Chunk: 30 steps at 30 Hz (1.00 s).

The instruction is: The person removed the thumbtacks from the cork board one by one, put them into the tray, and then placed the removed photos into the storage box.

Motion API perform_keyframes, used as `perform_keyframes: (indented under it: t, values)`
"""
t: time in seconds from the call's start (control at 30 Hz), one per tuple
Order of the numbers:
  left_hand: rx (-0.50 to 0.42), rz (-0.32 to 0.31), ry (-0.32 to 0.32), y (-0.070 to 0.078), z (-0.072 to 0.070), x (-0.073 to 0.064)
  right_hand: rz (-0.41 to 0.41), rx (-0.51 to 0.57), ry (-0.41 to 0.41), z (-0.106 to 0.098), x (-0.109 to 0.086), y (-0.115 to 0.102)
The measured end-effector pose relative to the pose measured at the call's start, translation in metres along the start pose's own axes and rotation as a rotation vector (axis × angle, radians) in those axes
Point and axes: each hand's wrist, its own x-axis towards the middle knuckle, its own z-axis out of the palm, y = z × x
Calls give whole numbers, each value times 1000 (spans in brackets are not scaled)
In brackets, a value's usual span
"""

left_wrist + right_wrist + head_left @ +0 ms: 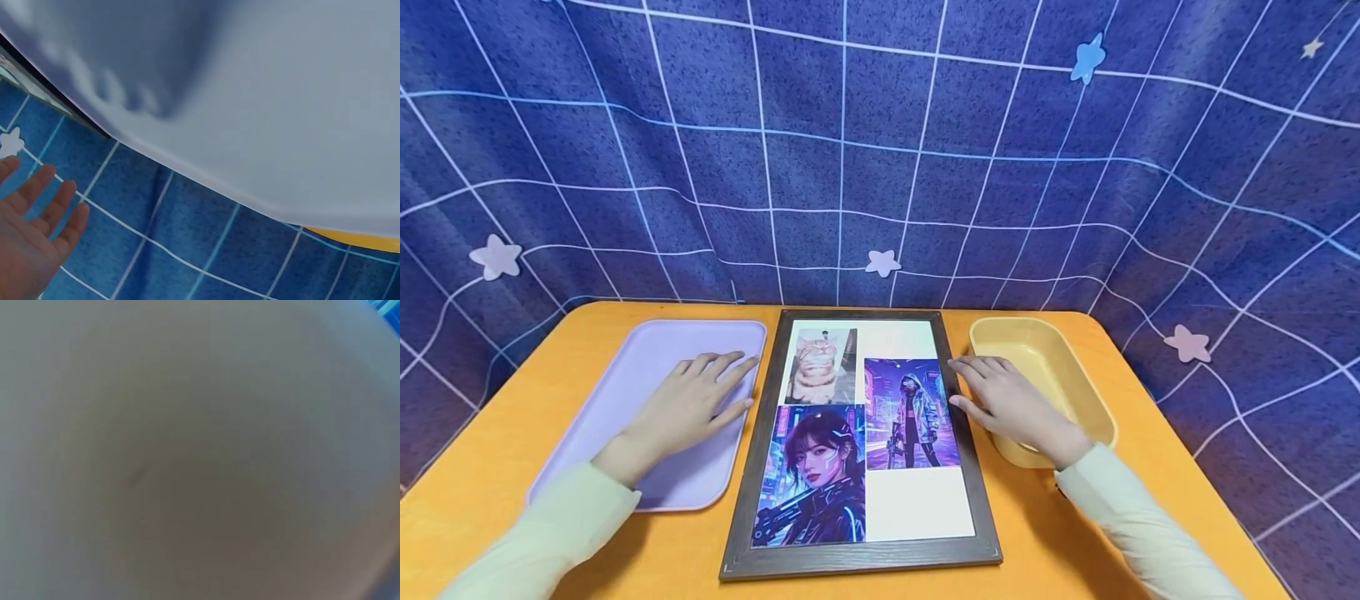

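My left hand (688,404) hovers over a flat lilac tray (658,342), its fingers loosely extended and holding nothing. In the left wrist view, the same hand (37,231) shows its palm side and spread fingers beside the tray. Between the hands lies a dark-edged picture frame (865,557) with a white inner board (917,504). Three pictures are on that board: a cat photo (815,375), a neon portrait (823,471) and a standing armed figure (912,417). My right hand (1011,404), holding nothing, is above a yellow basin's near-left rim, fingertips close to the frame's right edge.
The yellow basin (1078,379) stands right of the frame on the orange table (1037,517). Behind the table hangs a blue curtain (805,183) with a grid and stars. A blurred pale surface fills most of the right wrist view.
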Motion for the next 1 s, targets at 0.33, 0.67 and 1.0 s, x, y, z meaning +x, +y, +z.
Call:
perform_keyframes:
  t: [0.33,0.67,1.0]
  values:
    - [-1,60,-40,16,5,16,-46,2,5,8,6,-13]
    - [26,134,-28,33,8,32,-91,-15,-20,18,9,-24]
    - [3,169,-42,50,12,48,-73,-46,-91,28,8,-31]
